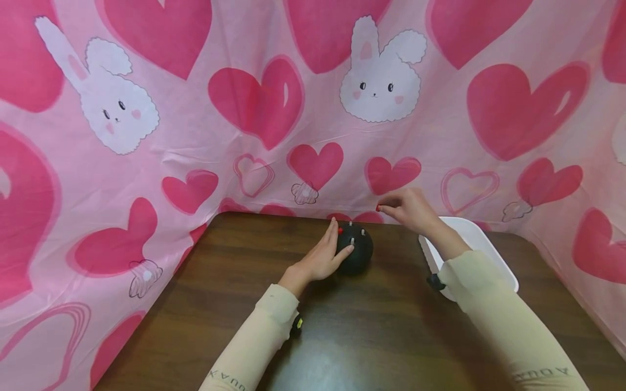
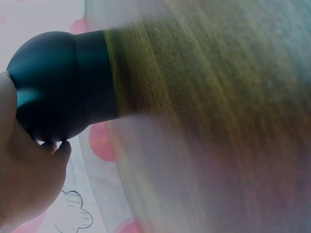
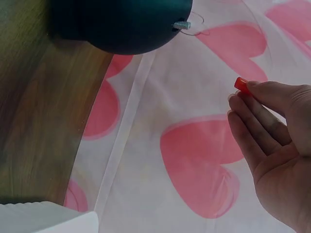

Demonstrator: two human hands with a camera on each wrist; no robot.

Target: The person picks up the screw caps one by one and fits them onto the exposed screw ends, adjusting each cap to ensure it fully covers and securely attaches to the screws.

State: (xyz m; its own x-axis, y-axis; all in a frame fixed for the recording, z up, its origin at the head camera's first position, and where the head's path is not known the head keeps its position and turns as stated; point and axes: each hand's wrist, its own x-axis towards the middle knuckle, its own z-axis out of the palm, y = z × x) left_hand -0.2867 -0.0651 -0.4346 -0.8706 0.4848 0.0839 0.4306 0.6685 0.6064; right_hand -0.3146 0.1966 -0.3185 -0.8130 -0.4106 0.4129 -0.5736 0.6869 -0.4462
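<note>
A round black ball-shaped object (image 1: 356, 251) with small pegs sticking out of its top stands on the brown wooden table (image 1: 342, 336). My left hand (image 1: 325, 255) holds its left side, fingers curved round it; the black object (image 2: 63, 90) fills the left wrist view against my palm. My right hand (image 1: 408, 209) hovers above and to the right of it, pinching a small red piece (image 3: 240, 84) at the fingertips. A threaded metal peg (image 3: 181, 24) juts from the black object (image 3: 126, 24) in the right wrist view.
A white tray (image 1: 481, 241) lies at the table's right side under my right forearm. A pink cloth (image 1: 274, 108) printed with hearts and rabbits hangs behind and around the table.
</note>
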